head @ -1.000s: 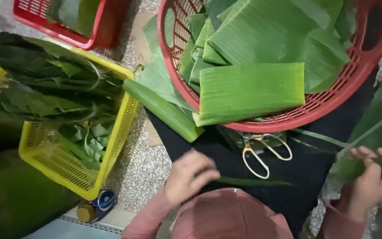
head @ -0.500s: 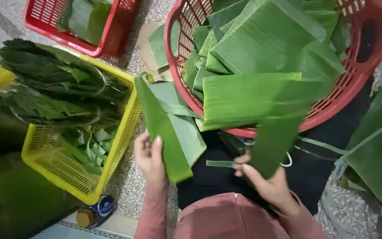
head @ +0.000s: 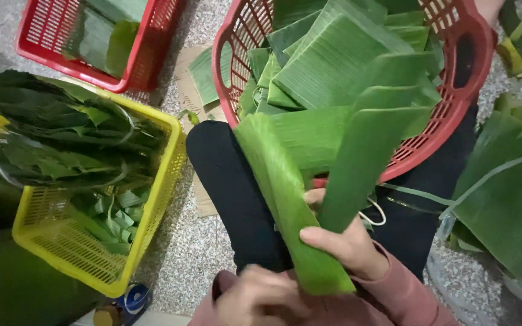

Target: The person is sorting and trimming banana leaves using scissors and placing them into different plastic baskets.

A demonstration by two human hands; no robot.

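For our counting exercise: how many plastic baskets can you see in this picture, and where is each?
3. A round red basket at top centre, filled with cut leaf pieces; a rectangular red basket at top left; a yellow basket at left, under bundled leaves. Others may lie outside the frame.

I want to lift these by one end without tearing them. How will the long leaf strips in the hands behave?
Probably fairly springy: the leaf strips stand up from the right hand without drooping. Likely light, since a thumb-and-finger pinch holds both. The fine ribbing suggests they could split along the grain if bent hard. The left hand is by their lower ends.
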